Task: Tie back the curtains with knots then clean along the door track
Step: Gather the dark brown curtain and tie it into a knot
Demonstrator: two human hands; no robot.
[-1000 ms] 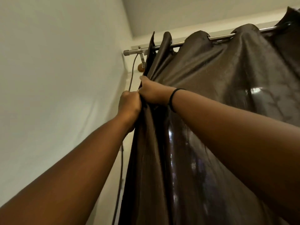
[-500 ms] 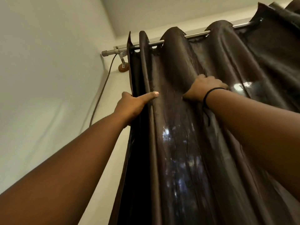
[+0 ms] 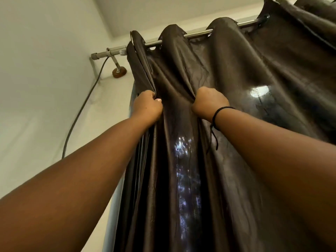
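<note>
Hands point(image 3: 179, 104) grip curtain point(image 3: 227, 73) (both fisted).

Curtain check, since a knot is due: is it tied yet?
No, the curtain hangs loose from the rod, each hand gripping a fold.

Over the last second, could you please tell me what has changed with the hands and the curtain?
The hands, together at the dark brown satin curtain's edge a second ago, have parted. The right hand moved rightward and now grips a fold farther along; the left hand, thumb stretched out half a second ago, has closed on the edge folds. The curtain still hangs from the metal rod.
</note>
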